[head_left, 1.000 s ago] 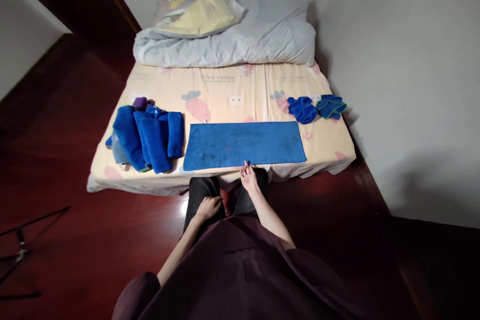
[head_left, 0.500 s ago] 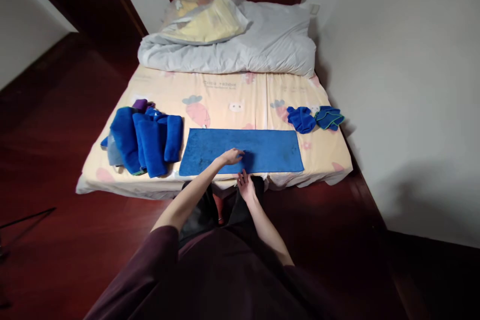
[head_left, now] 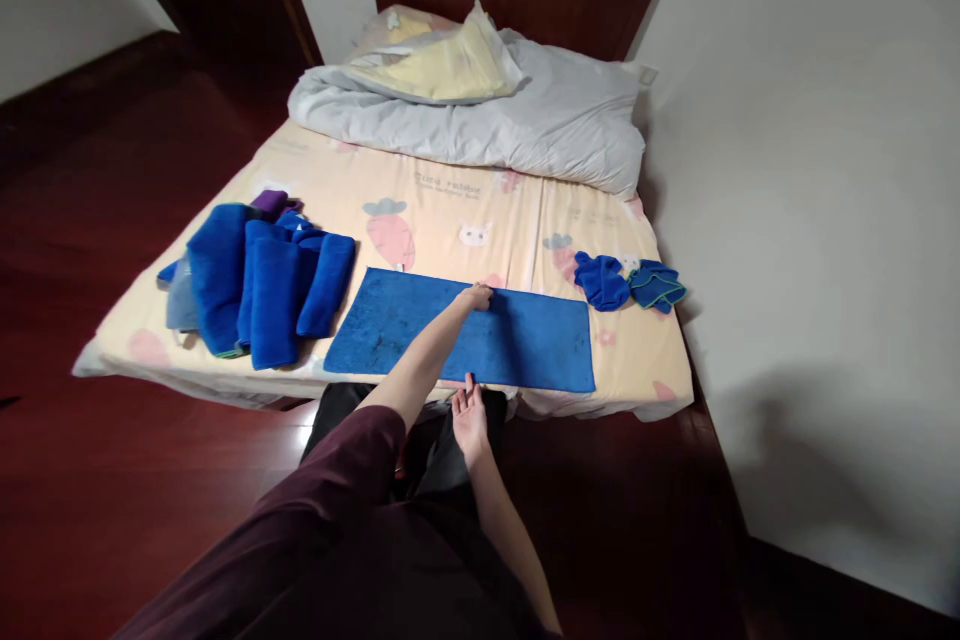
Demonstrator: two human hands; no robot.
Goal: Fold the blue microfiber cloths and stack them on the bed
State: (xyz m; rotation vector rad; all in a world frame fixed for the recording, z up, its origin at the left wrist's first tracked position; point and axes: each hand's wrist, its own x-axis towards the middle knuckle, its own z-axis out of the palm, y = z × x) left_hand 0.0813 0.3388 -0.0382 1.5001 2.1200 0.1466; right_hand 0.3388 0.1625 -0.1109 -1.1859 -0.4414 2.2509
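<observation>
A blue towel [head_left: 397,315] lies spread out flat near the front edge of the bed, with a few dark spots on it. My left hand [head_left: 477,297] reaches across it to the middle of its far edge, and the fingers are closed there in a pinch on the cloth. Palm up, my right hand [head_left: 469,420] is at the near edge of the towel with its fingers apart; a fingertip meets or nearly meets that edge. It holds nothing.
Several rolled or folded blue towels [head_left: 274,300] are heaped at the left, with a purple cloth [head_left: 271,203] behind. Two crumpled blue cloths, one plain [head_left: 602,282] and one green-edged [head_left: 656,286], lie right. A grey-white quilt [head_left: 570,115] covers the bed's head end.
My left hand has moved from over the middle of the towel to its far edge, and its fingers have closed. My right hand stays near the front edge. The view has tilted.
</observation>
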